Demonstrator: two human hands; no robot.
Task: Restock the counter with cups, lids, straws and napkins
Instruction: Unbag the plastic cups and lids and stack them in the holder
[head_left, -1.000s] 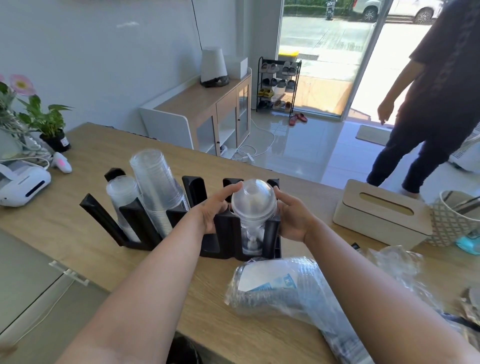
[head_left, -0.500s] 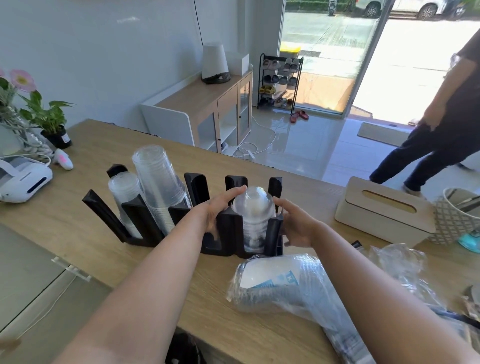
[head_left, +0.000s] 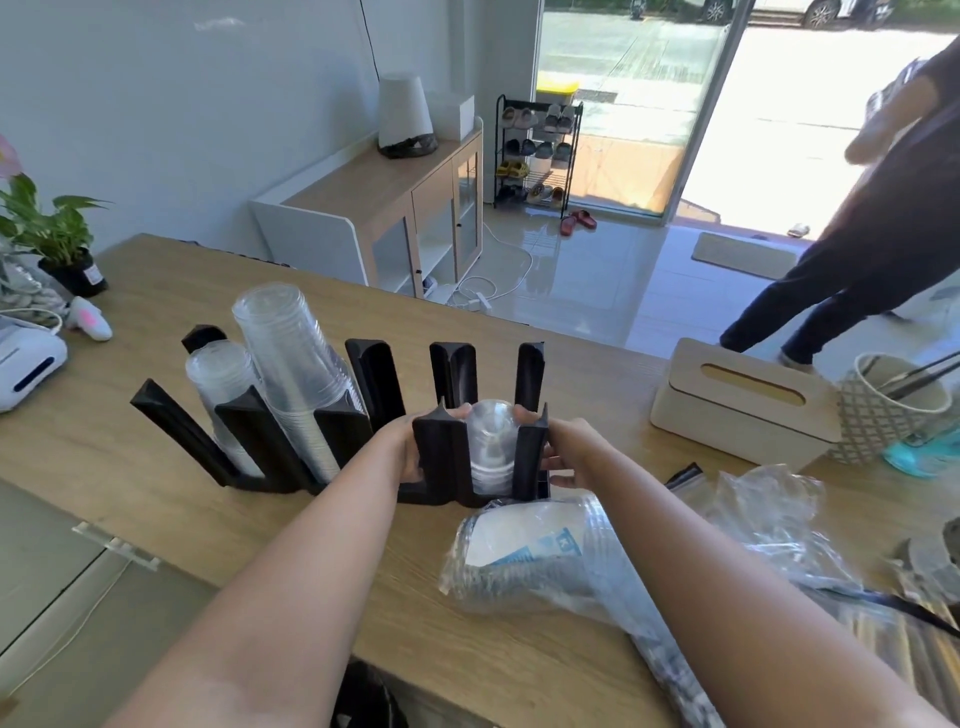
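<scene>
A black slotted cup-and-lid organizer (head_left: 260, 441) stands on the wooden counter (head_left: 156, 509). Its two left slots hold stacks of clear plastic cups (head_left: 291, 358). In the rightmost slot sits a stack of clear dome lids (head_left: 491, 441). My left hand (head_left: 408, 447) and my right hand (head_left: 563, 452) reach round the slot's posts from either side, fingers curled onto the top of the lid stack. In front of the organizer lies a plastic sleeve of lids (head_left: 530, 561), partly under my right forearm.
A wooden tissue box (head_left: 743, 410) and a patterned cup with dark straws (head_left: 893, 410) stand at the right. Crumpled plastic bags (head_left: 769, 525) lie near them. A white device (head_left: 26, 364) and a potted plant (head_left: 57, 234) are at the left. A person walks beyond the counter.
Both hands have lowered the dome lid stack down into the rightmost slot; it stood well above the posts a second ago. The person in the background has moved right.
</scene>
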